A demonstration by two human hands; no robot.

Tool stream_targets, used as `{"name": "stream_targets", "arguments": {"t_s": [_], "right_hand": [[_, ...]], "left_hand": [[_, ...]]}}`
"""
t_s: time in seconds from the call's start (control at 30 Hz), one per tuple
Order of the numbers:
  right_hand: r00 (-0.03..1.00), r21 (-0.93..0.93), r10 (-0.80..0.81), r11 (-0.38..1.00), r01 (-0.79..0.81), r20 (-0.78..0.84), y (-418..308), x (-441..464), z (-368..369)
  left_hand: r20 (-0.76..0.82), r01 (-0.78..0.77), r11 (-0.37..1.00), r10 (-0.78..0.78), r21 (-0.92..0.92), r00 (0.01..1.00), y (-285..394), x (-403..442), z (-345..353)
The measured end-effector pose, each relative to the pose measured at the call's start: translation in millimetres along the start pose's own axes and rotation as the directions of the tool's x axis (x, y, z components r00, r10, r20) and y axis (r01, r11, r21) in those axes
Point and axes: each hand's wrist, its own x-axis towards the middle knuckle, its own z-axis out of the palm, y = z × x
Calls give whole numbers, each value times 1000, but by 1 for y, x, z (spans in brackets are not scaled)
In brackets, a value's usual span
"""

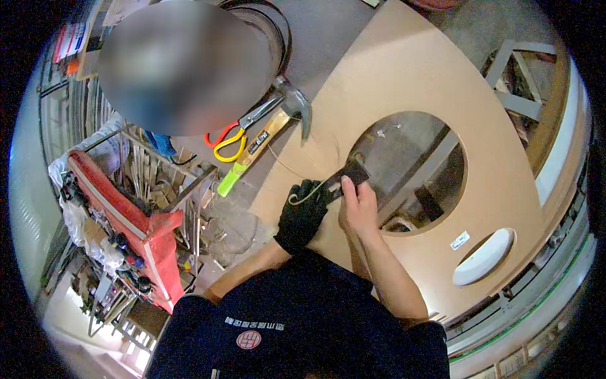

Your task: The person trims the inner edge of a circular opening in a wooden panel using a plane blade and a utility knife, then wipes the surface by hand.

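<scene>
My right hand (361, 211), bare, grips a dark, flat hand tool (346, 179) at the edge of the large round hole in a tan board (404, 82). The thumb presses on the tool's top; its exact kind does not show. My left hand (303, 218), in a black glove, has its fingers curled around the tool's other end, where black glove and dark tool blend together. A thin pale strip (302, 201) curls over the glove. Beyond it, a claw hammer (271, 132) with a wooden handle lies beside scissors (233, 139) with red and yellow handles.
A smaller oval hole (485, 258) and a white label (460, 240) are at the board's near right. Coiled dark banding (278, 31) lies at the back. To the left stand a red-covered cart (158, 252) and a bin of offcuts (161, 174). Metal framing (521, 95) shows at right.
</scene>
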Motion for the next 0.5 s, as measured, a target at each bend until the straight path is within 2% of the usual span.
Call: {"name": "stream_targets", "arguments": {"t_s": [0.03, 0.1, 0.13, 0.23, 0.27, 0.37, 0.4, 0.5], "right_hand": [[1000, -16, 20, 1000, -20, -23, -3, 1, 4], [997, -57, 54, 997, -58, -61, -14, -1, 8], [996, 89, -4, 996, 12, -88, -5, 3, 15], [986, -22, -89, 996, 86, -141, -4, 4, 16], [998, 110, 30, 994, -24, -56, -13, 1, 13], [1000, 112, 14, 994, -13, -9, -22, 1, 4], [998, 152, 37, 988, -28, -56, -20, 1, 7], [999, 123, -1, 992, 6, -43, -8, -1, 3]], "left_hand": [[-18, 27, 999, -28, -45, 999, -2, 7, -4], [-27, 14, 1000, -14, 2, 1000, 0, 13, -10], [-45, 11, 1000, -11, 8, 999, -5, 17, -5], [-7, 30, 999, -30, 24, 1000, -3, 11, 0], [19, 38, 999, -39, 33, 999, -2, 9, 0], [-106, -6, 1000, 6, -6, 994, -1, 9, -7], [-149, -20, 1000, 18, -17, 989, -1, 11, -8], [-99, 100, 989, -111, -107, 989, 0, 18, -6]]}}
